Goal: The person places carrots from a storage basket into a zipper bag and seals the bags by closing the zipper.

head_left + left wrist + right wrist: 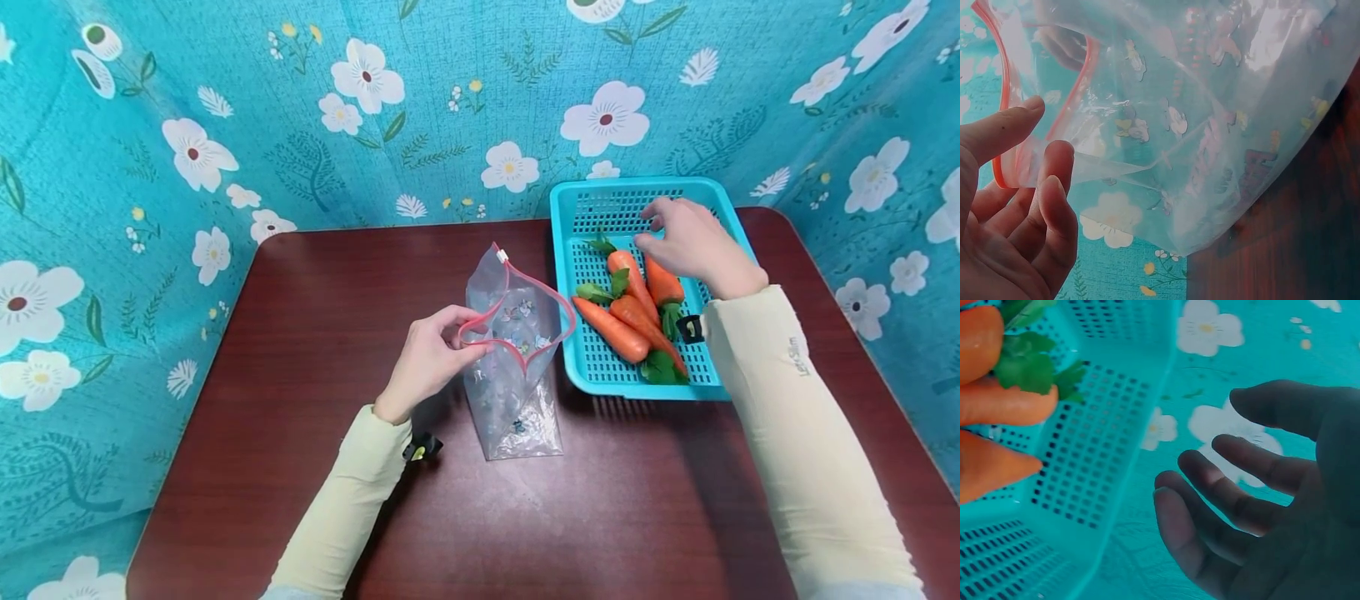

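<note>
A clear zip bag (517, 408) with printed figures and a red zip rim stands on the table, its mouth spread wide. At the left of that mouth, my left hand (429, 360) pinches the rim between thumb and fingers; the left wrist view shows this hand (1019, 212) close beside the clear film. Several orange carrots (611, 328) with green tops lie in a turquoise basket (560, 275) right of the bag. My right hand (693, 243) hovers over the basket's back right part, fingers loosely bent and holding nothing. In the right wrist view that hand (1310, 531) is apart from the carrots.
The dark red-brown table (322, 333) bears the bag and basket. Behind and along both sides hangs a turquoise floral cloth (435, 108). A white slider (502, 257) sits at the bag rim's far end. The basket's raised walls surround the carrots.
</note>
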A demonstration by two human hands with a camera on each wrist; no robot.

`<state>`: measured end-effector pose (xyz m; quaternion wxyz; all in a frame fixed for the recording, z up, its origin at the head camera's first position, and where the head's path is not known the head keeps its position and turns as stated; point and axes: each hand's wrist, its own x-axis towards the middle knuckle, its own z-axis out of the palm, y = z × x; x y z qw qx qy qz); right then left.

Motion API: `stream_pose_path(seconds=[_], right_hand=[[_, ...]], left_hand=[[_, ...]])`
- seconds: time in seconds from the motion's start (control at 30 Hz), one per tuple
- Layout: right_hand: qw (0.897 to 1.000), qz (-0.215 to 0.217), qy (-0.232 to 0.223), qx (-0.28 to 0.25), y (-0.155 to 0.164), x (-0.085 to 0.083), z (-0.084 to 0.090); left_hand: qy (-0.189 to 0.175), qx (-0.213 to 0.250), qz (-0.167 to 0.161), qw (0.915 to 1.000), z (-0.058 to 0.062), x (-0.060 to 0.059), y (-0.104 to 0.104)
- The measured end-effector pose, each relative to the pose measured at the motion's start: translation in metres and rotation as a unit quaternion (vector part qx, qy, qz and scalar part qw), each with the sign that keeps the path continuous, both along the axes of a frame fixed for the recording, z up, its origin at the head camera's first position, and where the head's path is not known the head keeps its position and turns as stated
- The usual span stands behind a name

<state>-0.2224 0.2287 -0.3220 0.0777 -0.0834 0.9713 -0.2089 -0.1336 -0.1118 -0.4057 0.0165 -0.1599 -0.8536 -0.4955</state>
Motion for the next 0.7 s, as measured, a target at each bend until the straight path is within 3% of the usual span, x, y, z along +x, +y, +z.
stream_pose_path(seconds=[0.23, 0.5, 0.7], right_hand=[[0.997, -0.029, -0.064, -0.015, -0.004, -0.023, -0.02], [0.991, -0.082, -0.099, -0.026, -0.004, -0.033, -0.043], [0.989, -0.086, -0.12, -0.011, -0.006, -0.04, -0.058]], left_hand=[[0.003, 0.001, -0.003, 1.0, 0.0, 0.0, 0.001], [0.012, 0.003, -0.011, 0.9999, -0.002, 0.001, 0.003], [0.015, -0.001, -0.014, 0.9998, -0.003, 0.0, 0.001]])
